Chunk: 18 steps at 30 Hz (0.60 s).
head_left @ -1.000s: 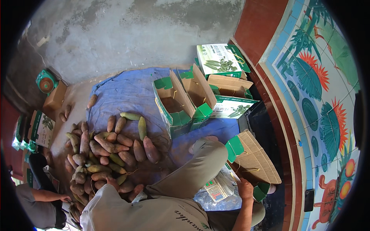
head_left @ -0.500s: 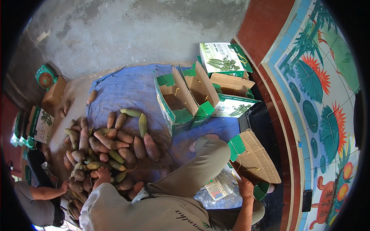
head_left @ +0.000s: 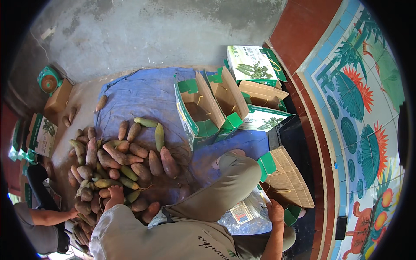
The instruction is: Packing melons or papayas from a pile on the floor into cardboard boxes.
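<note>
A heap of long, soil-covered radishes point(head_left: 117, 157), some green and some reddish-brown, lies on the left part of a blue tarp point(head_left: 143, 97). My left hand point(head_left: 115, 193) reaches into the near side of this heap, its fingers bent over a radish point(head_left: 105, 193) that they partly hide. On the right, my right hand point(head_left: 275, 211) is closed on the near edge of an open cardboard box point(head_left: 288, 177) with green flaps, tilted beside my knee. Between my legs sits a scale with a pale panel point(head_left: 242, 213), next to clear plastic.
Two open boxes point(head_left: 203, 106) stand upright on the tarp, with more boxes point(head_left: 251, 65) stacked behind them. A co-worker's arm point(head_left: 52, 216) reaches to the heap from the left. A green fan-like device point(head_left: 49, 81) sits on a carton. A painted tile wall point(head_left: 346, 130) borders the right.
The view has shifted slightly, moving the heap a little left in the picture. Both my hands stay at nearly the same places, on the radishes and on the box.
</note>
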### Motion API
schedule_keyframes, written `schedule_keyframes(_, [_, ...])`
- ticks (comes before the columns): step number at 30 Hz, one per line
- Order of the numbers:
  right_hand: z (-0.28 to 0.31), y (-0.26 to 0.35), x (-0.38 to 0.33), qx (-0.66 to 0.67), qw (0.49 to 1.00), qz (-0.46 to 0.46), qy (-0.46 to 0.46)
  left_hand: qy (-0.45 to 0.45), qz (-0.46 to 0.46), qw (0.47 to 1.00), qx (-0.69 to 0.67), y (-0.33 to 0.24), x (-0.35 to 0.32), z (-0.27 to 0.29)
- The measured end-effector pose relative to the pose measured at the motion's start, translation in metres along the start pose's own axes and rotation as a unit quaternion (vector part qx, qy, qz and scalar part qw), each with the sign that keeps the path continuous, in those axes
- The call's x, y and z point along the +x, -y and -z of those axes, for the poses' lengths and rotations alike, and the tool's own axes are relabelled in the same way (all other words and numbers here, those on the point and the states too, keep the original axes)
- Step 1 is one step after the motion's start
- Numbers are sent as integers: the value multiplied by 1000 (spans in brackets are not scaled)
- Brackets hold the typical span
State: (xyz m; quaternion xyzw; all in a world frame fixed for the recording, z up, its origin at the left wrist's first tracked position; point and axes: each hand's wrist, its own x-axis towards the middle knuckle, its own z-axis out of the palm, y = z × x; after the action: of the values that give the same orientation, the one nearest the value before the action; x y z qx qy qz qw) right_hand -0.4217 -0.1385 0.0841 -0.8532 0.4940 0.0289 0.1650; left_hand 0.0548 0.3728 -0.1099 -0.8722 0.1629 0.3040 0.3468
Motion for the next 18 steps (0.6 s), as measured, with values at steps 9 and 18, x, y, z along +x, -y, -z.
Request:
schedule_keyframes(9, [-4, -5, 2, 2, 1000, -2, 7, -1, -26, 999, 47, -1, 9, 0])
schedule_keyframes(18, [-6, -9, 5, 11, 1000, 1, 7, -25, -19, 999, -30, -6, -10, 26])
